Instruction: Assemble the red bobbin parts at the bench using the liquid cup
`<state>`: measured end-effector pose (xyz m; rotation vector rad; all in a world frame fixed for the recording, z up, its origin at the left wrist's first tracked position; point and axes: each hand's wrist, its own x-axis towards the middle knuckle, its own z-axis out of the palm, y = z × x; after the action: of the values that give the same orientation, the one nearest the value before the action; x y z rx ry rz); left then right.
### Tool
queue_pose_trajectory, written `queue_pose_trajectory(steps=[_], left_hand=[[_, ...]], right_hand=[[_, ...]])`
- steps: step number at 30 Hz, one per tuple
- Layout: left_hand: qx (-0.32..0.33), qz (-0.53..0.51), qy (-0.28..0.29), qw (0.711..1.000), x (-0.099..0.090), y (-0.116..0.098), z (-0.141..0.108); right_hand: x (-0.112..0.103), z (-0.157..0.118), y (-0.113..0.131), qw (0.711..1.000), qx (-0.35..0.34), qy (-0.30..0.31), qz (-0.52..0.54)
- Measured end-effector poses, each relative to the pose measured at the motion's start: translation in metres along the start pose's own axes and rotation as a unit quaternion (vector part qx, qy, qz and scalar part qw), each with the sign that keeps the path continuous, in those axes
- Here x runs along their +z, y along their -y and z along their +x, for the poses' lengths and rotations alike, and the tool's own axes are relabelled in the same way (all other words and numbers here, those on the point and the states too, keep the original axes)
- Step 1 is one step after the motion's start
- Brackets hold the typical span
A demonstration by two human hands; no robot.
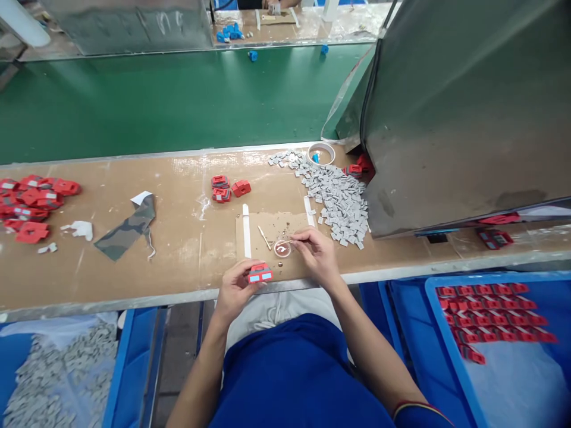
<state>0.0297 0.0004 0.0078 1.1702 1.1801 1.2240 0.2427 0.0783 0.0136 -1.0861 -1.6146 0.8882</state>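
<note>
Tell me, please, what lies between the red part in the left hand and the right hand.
The head view shows a small round dish and a small dark bit; a thin stick in the right hand reaches to the dish.

Long brown-topped workbench (178,249): small round dish (275,252) near front edge, thin pale stick (264,237) just left of it. Flat grey tiles (341,205) heaped right of dish, white tape ring (309,154) at heap's far end. Three red plastic blocks (221,195) behind-left of dish; camouflage cloth scrap (127,235) further left; red plastic pile (33,199) far left. Green surface (178,101) behind bench. Blue plastic tray (499,277) front right, holding red parts (504,321) in rows.
</note>
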Motion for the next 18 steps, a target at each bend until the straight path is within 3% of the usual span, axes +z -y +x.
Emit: queue_pose_trajectory(steps=[4,9,12,18], left_hand=[[0.017,0.016,0.004,1.0,0.001,-0.001,0.002],[0.046,0.071,0.012,0.996,0.002,0.001,-0.002],[0.058,0.132,0.018,0.989,0.003,0.002,-0.004],[0.077,0.191,0.024,0.978,0.006,0.002,-0.006]], right_hand=[[0.008,-0.004,-0.002,0.998,0.02,-0.042,0.032],[0.01,-0.013,-0.011,0.98,0.146,-0.088,0.102],[0.006,-0.013,-0.01,0.966,0.189,-0.103,0.142],[0.001,-0.024,0.027,0.974,0.159,-0.065,0.149]])
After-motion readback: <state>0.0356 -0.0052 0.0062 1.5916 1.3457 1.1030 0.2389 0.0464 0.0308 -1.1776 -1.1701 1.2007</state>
